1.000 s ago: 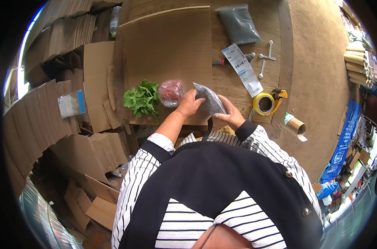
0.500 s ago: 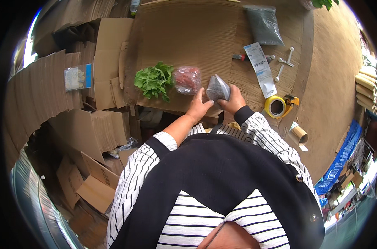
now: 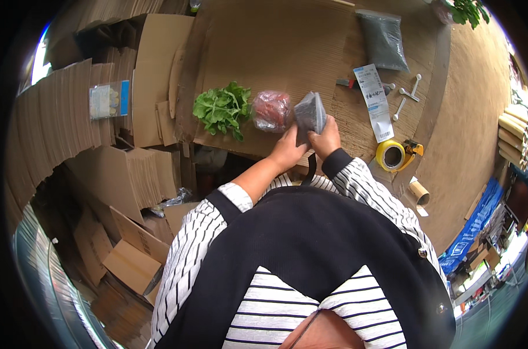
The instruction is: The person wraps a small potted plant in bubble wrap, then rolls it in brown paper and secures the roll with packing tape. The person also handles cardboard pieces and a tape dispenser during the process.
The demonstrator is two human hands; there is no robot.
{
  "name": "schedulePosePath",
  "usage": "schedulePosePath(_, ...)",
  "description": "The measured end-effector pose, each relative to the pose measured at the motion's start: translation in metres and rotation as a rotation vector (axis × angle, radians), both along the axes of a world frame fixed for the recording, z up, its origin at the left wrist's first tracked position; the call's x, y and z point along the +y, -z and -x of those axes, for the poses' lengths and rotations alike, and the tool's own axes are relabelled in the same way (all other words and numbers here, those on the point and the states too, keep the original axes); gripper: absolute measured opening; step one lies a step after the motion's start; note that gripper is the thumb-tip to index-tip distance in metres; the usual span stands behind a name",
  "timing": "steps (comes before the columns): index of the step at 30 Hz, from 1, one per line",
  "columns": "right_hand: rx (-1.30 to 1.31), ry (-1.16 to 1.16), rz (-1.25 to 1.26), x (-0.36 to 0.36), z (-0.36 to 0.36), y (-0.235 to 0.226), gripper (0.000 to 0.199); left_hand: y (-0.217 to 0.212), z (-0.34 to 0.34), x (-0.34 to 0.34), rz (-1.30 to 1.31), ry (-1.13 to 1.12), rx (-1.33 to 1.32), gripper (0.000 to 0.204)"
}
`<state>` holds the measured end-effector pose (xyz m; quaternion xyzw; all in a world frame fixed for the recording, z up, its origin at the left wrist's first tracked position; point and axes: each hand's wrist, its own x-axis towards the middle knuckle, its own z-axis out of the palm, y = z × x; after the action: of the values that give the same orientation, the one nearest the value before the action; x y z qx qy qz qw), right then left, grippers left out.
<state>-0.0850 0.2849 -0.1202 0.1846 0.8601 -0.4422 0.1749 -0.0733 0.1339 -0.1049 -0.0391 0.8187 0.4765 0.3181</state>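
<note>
Your left hand (image 3: 287,152) and your right hand (image 3: 325,139) are both closed around a small grey plastic pouch (image 3: 309,113), held upright just above the near edge of the bench (image 3: 462,134). The left hand grips the pouch from its lower left side, fingers wrapped toward the front; the right hand pinches it from the lower right, with the thumb lying against the pouch. The two hands touch or nearly touch each other below the pouch.

Just to the left of the pouch lies a clear bag of reddish contents (image 3: 271,110), resting on a sheet of corrugated cardboard (image 3: 264,46) that covers much of the bench. Beside that bag, further left, sits a bunch of green leafy herbs (image 3: 220,109).

To the right of your hands a long white printed label strip (image 3: 373,102) lies on the bench, with a couple of small white spoon-like pieces (image 3: 409,96) just beyond it. A larger dark grey bag (image 3: 383,39) lies at the far side, well apart from your hands. A yellow roll of tape (image 3: 392,156) sits near your right sleeve, and a bare cardboard tube (image 3: 419,193) lies closer to the bench edge.

On your left, stacks of flattened cardboard boxes (image 3: 72,157) stand on edge, with a small clear packet (image 3: 108,100) resting on top of them.
</note>
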Motion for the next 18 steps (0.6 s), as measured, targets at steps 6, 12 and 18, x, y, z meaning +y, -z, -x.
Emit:
schedulePosePath(6, -0.164, -0.052, -0.073, -0.002, 0.007, -0.02, 0.074, -0.032, 0.022, -0.043, 0.196, -0.091, 0.518, 0.05)
schedulePosePath(12, -0.015, 0.017, 0.051, 0.001, -0.006, -0.006, 0.088, -0.023, 0.069, -0.069, 0.482, 0.329, 0.338, 0.105)
schedulePosePath(18, -0.045, 0.096, 0.164, 0.003, -0.008, -0.005, 0.107, 0.002, 0.088, -0.075, 0.48, 0.481, 0.172, 0.122)
